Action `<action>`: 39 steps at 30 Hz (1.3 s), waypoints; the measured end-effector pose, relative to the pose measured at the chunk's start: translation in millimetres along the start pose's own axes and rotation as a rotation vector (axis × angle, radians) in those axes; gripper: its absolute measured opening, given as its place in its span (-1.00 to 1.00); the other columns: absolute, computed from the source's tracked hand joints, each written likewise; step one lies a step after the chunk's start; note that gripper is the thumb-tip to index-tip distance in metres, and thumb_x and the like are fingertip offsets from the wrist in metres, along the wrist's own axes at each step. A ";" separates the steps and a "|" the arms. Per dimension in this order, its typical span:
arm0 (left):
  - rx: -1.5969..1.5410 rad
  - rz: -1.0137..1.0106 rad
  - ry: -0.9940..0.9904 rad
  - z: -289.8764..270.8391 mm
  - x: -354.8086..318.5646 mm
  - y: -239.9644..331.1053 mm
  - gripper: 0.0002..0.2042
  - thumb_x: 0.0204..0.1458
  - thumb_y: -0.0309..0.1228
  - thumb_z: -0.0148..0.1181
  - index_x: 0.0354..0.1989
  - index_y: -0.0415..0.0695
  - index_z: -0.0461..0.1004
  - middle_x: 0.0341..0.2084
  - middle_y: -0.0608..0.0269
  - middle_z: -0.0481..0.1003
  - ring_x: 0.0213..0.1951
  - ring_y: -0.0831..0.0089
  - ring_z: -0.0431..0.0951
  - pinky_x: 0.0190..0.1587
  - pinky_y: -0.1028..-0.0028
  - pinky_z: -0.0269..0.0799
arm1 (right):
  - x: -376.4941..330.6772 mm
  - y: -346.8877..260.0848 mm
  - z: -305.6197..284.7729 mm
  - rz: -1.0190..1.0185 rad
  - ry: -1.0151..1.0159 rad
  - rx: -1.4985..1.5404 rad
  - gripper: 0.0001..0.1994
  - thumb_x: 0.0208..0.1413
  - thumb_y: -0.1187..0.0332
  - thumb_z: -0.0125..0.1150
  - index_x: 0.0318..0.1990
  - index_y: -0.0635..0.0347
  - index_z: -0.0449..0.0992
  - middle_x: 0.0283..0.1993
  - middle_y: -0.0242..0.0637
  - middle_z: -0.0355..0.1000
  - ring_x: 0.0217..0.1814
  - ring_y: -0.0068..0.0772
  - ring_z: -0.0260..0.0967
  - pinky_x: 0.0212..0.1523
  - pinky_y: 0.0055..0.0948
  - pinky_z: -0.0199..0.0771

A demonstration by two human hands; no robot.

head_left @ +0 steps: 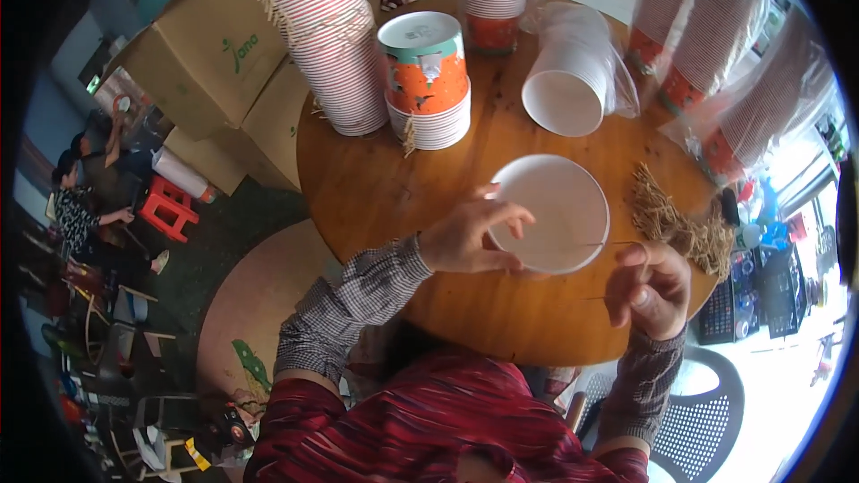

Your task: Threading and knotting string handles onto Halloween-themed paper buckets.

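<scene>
A round wooden worktop [358, 179] carries everything. At its far left stands a tall stack of striped tubs [331, 54]. Nearer, the white tub [559, 206] sits mouth up, right of a left hand [461, 237] whose thumb and fingers are parted at its rim; contact is unclear. Beyond the right hand [658, 291] lies a straw-coloured twine heap [671, 219]. That hand pinches a thin bent strand [619, 242].
</scene>
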State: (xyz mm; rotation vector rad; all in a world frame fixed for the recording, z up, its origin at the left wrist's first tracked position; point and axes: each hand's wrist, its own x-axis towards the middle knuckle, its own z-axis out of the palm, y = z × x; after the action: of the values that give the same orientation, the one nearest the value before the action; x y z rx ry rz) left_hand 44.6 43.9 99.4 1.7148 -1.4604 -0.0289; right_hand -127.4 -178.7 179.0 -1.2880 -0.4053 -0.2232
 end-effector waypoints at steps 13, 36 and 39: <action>0.285 0.225 0.032 11.0 3.4 -12.6 -0.87 -0.06 -0.52 0.19 -0.34 0.02 0.52 -0.16 0.34 0.48 0.11 0.33 0.40 0.24 0.17 0.21 | 1.8 -13.8 -26.2 -0.255 0.068 -0.011 -0.47 0.10 0.39 0.25 0.11 0.59 0.20 -0.69 -0.37 0.35 -0.77 -0.59 0.26 -0.70 -0.61 0.30; -0.038 -0.148 0.181 2.8 18.3 81.5 -0.68 0.04 -0.25 0.27 -0.11 -0.19 0.49 -0.27 0.15 0.54 -0.14 0.19 0.52 0.02 0.27 0.34 | 10.6 55.5 -8.7 0.150 0.320 0.843 -0.63 0.28 0.33 -0.06 0.21 0.16 0.22 -0.55 -0.46 0.25 -0.67 -0.66 0.11 -0.65 -0.66 0.22; 0.016 -0.097 0.158 20.6 21.4 82.1 -0.79 0.01 -0.31 0.30 -0.26 -0.13 0.49 -0.39 0.30 0.53 -0.27 0.26 0.53 0.06 0.24 0.27 | 8.6 58.9 -0.2 0.157 0.293 0.906 -0.62 0.28 0.33 -0.06 0.21 0.20 0.20 -0.55 -0.46 0.26 -0.67 -0.66 0.12 -0.66 -0.64 0.24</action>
State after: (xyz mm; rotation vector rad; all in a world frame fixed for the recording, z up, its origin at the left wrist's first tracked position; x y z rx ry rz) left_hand -24.7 19.1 146.5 1.7588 -1.2647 0.0652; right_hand -97.0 -162.3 130.4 -0.3801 -0.1144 -0.0708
